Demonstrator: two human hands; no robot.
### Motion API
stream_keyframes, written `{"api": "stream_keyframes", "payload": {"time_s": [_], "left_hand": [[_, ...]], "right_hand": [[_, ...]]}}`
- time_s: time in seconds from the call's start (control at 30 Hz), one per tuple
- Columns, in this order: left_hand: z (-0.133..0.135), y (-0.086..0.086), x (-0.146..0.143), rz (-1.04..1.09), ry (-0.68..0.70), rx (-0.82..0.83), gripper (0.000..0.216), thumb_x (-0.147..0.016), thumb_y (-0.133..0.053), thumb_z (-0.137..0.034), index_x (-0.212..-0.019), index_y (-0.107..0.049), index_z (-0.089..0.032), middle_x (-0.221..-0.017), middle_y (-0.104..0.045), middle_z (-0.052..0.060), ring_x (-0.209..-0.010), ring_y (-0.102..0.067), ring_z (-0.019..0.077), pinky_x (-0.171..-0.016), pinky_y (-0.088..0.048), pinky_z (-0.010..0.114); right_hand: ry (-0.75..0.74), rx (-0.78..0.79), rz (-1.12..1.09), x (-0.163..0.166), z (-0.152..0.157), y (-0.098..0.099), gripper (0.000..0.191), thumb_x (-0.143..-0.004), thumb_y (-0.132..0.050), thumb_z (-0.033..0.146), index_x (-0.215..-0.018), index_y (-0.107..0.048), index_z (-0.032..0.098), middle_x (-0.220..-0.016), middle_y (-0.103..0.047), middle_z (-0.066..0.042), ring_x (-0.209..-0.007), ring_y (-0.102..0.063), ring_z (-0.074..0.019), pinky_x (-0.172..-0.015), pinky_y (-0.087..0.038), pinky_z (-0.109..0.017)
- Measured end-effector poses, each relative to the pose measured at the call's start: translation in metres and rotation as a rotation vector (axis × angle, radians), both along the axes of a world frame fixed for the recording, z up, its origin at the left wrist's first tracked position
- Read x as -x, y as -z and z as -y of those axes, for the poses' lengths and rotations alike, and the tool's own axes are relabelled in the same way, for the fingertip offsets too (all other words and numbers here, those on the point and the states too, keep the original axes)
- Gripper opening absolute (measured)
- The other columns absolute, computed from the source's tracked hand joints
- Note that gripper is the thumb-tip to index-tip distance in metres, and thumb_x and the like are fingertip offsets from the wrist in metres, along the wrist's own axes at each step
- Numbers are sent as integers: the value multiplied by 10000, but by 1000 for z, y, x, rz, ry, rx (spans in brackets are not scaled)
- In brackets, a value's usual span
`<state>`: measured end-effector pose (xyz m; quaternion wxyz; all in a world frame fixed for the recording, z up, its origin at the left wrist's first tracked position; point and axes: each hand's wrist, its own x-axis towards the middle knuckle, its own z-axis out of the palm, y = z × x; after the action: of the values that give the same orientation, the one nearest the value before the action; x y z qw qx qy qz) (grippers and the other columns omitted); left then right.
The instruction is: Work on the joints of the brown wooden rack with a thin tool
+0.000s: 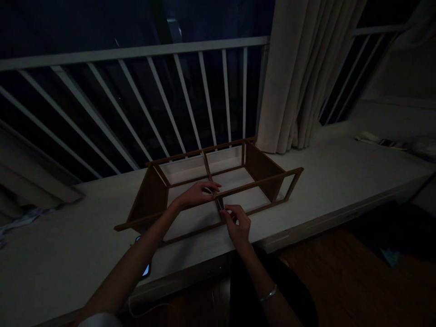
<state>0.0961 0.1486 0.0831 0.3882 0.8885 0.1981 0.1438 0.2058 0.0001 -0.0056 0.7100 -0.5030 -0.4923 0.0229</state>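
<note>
A brown wooden shelf frame (259,183) lies on its side on a pale window ledge, with panels at both ends and a crosspiece in the middle. My left hand (198,194) reaches over the near top rail and grips it where the middle crosspiece joins, thumb and fingers around the wood. Just below and to the right, my right hand (237,222) is closed in a pinch beside that same joint. Something small and thin seems to be between its fingertips, too dark to make out.
A phone (146,270) with a lit screen lies on the ledge (327,181), partly hidden by my left forearm. Behind the frame runs a white railing (163,102) before a dark window. A beige curtain (289,77) hangs at the right, and a cable (150,312) trails below the ledge.
</note>
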Motion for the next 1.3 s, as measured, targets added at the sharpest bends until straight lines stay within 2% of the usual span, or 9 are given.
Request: {"api": "stream_keyframes", "payload": {"time_s": [0.3, 0.67, 0.97, 1.07, 1.2, 1.3], "left_hand": [[0, -2, 1, -14, -1, -12, 266, -736, -594, -302, -951, -631, -150, -1186, -566, 86, -945, -571, 163, -851, -461, 316], [0, -1, 1, -16, -1, -15, 261, -732, -595, -315, -928, -630, -146, -1176, -569, 89, -973, -568, 170, -855, -457, 303], [-2, 2, 1, -18, 1, -9, 259, -735, -583, -305, -939, -626, -151, -1192, -559, 84, -983, -565, 169, -852, -455, 297], [-3, 2, 1, -34, 8, -62, 281, -731, -589, -330, -954, -630, -164, -1192, -563, 76, -1012, -552, 176, -879, -433, 315], [-4, 0, 4, -43, 5, -214, 270, -721, -604, -331, -951, -636, -193, -1138, -598, 45, -1069, -504, 182, -983, -333, 368], [-4, -1, 6, -53, 16, -239, 280, -719, -606, -334, -962, -631, -196, -1149, -591, 42, -1075, -483, 183, -980, -324, 365]], "right_hand": [[77, 33, 55, -2, 0, 5, 126, -786, -618, 273, -871, -593, 184, -751, -624, -14, -515, -510, -73, -468, -414, -198], [87, 12, 40, -2, -2, 6, 133, -771, -640, 280, -830, -586, 174, -690, -604, 3, -470, -474, -62, -453, -393, -193], [103, 82, 1, -1, -4, 12, 170, -764, -638, 336, -795, -579, 180, -661, -588, 14, -463, -462, -67, -471, -384, -205], [119, 92, -7, -1, -5, 13, 177, -757, -643, 343, -771, -575, 181, -649, -576, 20, -462, -457, -67, -474, -381, -206], [116, 102, -5, -1, -4, 12, 184, -754, -644, 348, -773, -575, 179, -638, -569, 27, -454, -457, -62, -471, -379, -203], [111, 98, -4, -1, -3, 11, 179, -757, -642, 341, -778, -577, 176, -641, -571, 26, -454, -457, -61, -464, -374, -200]]}}
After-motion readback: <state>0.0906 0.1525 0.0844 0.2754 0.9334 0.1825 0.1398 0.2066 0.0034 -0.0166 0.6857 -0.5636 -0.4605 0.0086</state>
